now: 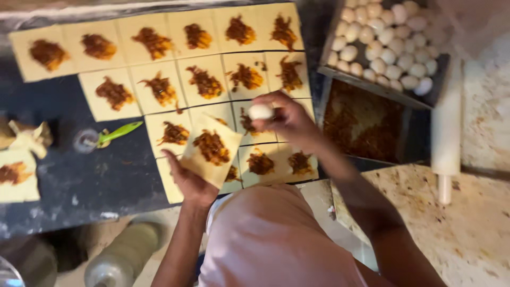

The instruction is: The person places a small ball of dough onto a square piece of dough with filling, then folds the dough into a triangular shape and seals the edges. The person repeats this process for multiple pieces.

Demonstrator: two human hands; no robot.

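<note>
1. Dough square (211, 149) with brown filling sits on the left hand (188, 178), palm up, fingers spread under it; lifted just above the dark worktop (79, 180).
2. Right hand (284, 117) pinches a peeled white egg (261, 111) in its fingertips, just right of and above the held square.
3. Rows of filled dough squares (204, 82) lie flat on the worktop behind and beside the held square, edges touching.
4. Green-handled cutter wheel (109, 135) lies left of the held square.
5. Folded pastry pieces (24, 141) far left.
6. Tray of filling (364, 122) right of the held square; tray of eggs (388, 42) behind it.
7. White rolling pin (446, 127) on the speckled counter (467, 223), far right.
</note>
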